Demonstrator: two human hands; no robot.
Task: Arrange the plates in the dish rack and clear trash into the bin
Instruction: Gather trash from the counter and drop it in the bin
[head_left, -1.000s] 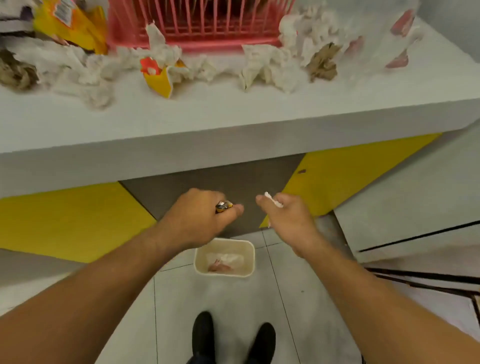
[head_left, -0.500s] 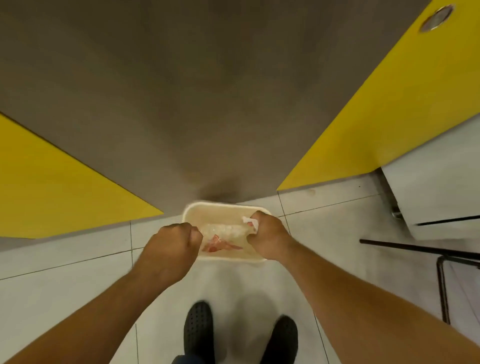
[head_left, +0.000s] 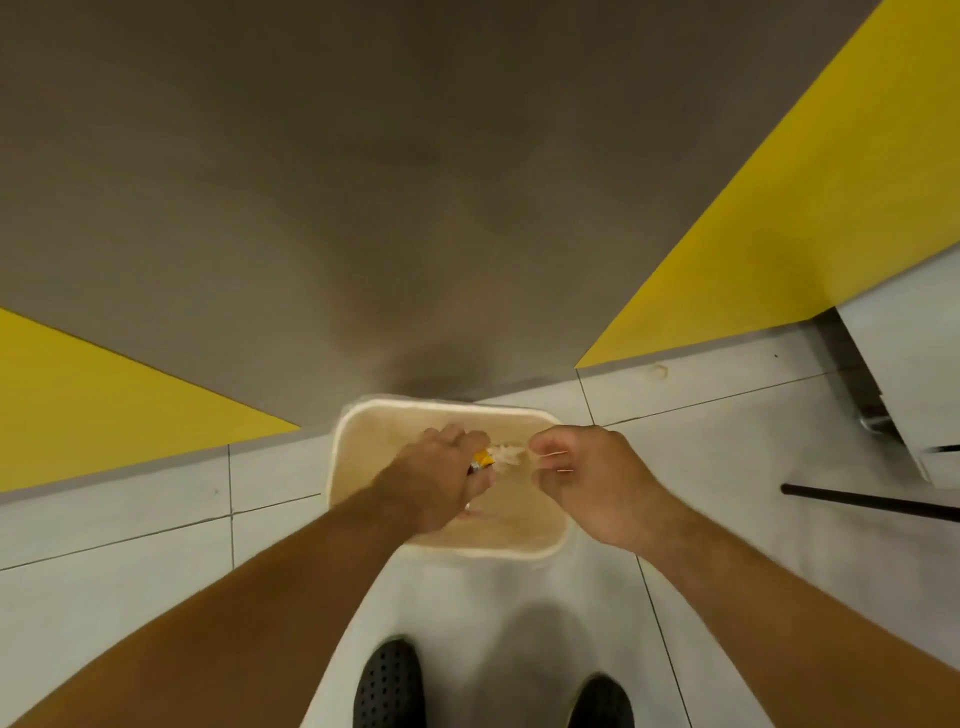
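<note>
Both hands hang over the cream bin (head_left: 353, 431), which stands on the tiled floor (head_left: 156, 561) against a grey and yellow wall. The left hand (head_left: 436, 478) is curled around a yellow scrap (head_left: 483, 458) at its fingertips, with white paper (head_left: 506, 453) showing just beside it. The right hand (head_left: 592, 483) is loosely curled, fingers bent inward; whether it holds anything, I cannot tell.

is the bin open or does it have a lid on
Open: the bin shows its whole rim and bare inner walls, no lid, with both hands above it.
</note>
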